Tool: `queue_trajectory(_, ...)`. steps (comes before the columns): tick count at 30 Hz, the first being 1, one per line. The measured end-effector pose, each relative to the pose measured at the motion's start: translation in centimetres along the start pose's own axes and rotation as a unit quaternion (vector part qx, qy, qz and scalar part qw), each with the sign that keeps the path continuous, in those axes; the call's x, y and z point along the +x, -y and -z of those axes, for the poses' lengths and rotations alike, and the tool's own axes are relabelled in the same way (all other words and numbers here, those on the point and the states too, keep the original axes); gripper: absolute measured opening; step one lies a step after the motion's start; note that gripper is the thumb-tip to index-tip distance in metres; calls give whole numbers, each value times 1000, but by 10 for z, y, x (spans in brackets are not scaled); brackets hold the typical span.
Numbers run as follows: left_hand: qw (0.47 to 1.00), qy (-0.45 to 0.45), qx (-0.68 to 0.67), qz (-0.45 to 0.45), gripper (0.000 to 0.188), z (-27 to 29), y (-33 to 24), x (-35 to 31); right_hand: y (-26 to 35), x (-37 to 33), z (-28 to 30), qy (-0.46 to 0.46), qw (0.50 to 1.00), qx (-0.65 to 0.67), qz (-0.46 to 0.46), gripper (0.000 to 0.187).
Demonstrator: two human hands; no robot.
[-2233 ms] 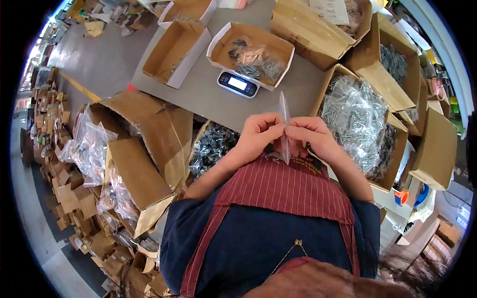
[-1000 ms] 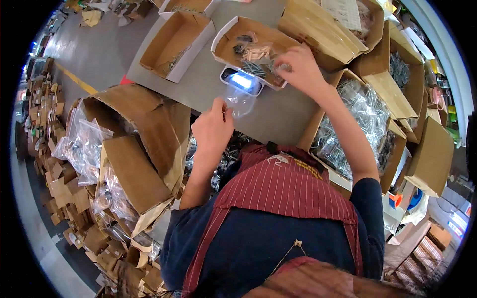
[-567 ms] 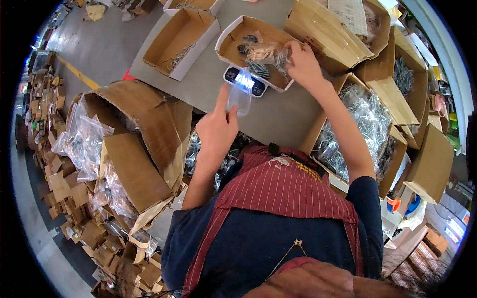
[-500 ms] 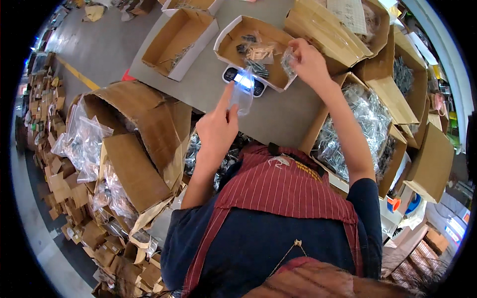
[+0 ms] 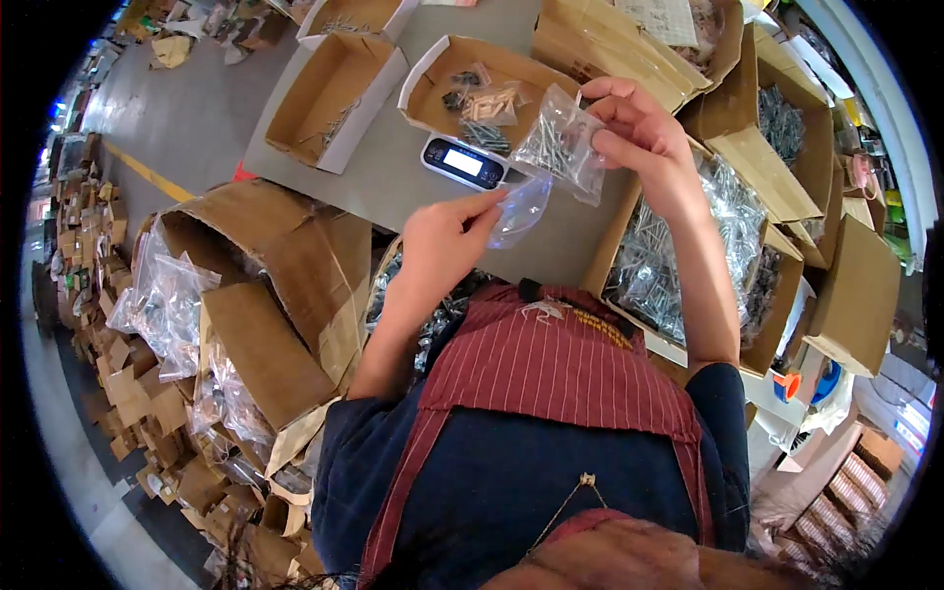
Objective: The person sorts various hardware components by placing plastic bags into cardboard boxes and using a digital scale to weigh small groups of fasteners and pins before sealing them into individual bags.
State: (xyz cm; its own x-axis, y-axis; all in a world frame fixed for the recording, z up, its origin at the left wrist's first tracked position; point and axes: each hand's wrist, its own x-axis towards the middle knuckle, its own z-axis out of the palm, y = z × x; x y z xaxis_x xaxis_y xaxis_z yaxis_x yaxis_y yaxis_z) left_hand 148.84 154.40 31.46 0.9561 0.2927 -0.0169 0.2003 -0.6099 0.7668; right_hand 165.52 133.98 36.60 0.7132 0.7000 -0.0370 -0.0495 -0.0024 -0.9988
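My left hand (image 5: pixel 447 236) pinches the edge of an empty clear plastic bag (image 5: pixel 521 214) in front of the scale. My right hand (image 5: pixel 644 138) grips a clear bag of screws (image 5: pixel 553 146) by its right side, holding it over the right end of the open cardboard tray (image 5: pixel 423 87). The two bags are close together; whether they touch I cannot tell. In the tray lie a small bag of wooden dowels (image 5: pixel 489 102), some dark small parts (image 5: pixel 457 95) and a bundle of screws (image 5: pixel 486 136). A white digital scale (image 5: pixel 464 162) with a lit display stands against the tray's near side.
On the left of the grey table (image 5: pixel 393 192) stands a cardboard tray (image 5: pixel 336 157) with a few screws. To my right, an open carton (image 5: pixel 602 265) is full of bagged hardware (image 5: pixel 659 265). A large carton (image 5: pixel 265 344) with plastic bags stands at my left.
My right hand has lifted the bag of screws from the tray's right end and brought it nearer. My left hand has moved right and down with the empty bag, uncovering the scale's display.
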Motion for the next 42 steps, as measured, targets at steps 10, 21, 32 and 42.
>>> queue_trajectory(10, 986, 150, -66, 21, 27, 10, -15, 10, -1, -4, -2, 28, 999, 47, 5, 41)
queue_trajectory(21, 973, 208, -98, -2, 23, 15, -21, 16, -3, -8, -4, 59, 996, 61, 24, 42)
queue_trajectory(32, 957, 221, -184, 46, 20, 18, -24, 21, 10, -23, -10, 169, 917, -283, 223, 28)
queue_trajectory(42, 964, 162, -205, 44, 23, -9, -5, 10, -23, -26, -45, 167, 847, -399, 308, 17)
